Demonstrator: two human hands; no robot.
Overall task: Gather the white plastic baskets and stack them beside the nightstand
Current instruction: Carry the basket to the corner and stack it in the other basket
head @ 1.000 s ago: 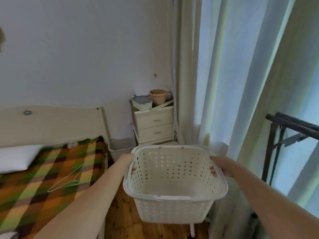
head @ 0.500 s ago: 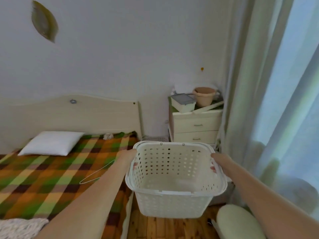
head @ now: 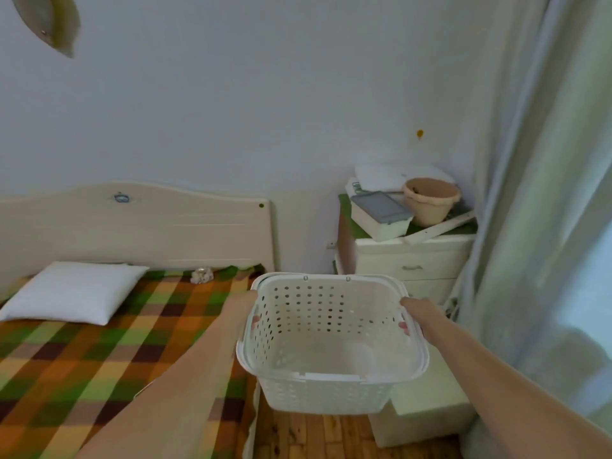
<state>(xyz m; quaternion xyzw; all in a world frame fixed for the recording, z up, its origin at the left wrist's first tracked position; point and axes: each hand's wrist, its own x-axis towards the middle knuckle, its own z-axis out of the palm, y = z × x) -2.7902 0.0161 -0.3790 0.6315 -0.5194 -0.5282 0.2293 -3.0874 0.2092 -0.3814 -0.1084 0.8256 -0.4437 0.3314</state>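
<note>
I hold an empty white plastic basket [head: 331,382] with round holes in its walls, in the air in front of me. My left hand [head: 246,306] grips its left rim and my right hand [head: 415,314] grips its right rim. The cream nightstand [head: 410,265] with two drawers stands against the wall beyond the basket, to the right of the bed. The basket hides the floor gap between the bed and the nightstand.
A bed with a plaid blanket [head: 99,352] and a white pillow [head: 73,291] fills the left. On the nightstand sit a lidded box [head: 381,215] and a tan pot [head: 430,200]. A pale box [head: 427,412] stands on the wooden floor under the basket's right side. Curtains [head: 543,193] hang on the right.
My view has swung left and moved closer to the nightstand; more of the bed shows. Both hands keep the same hold on the basket.
</note>
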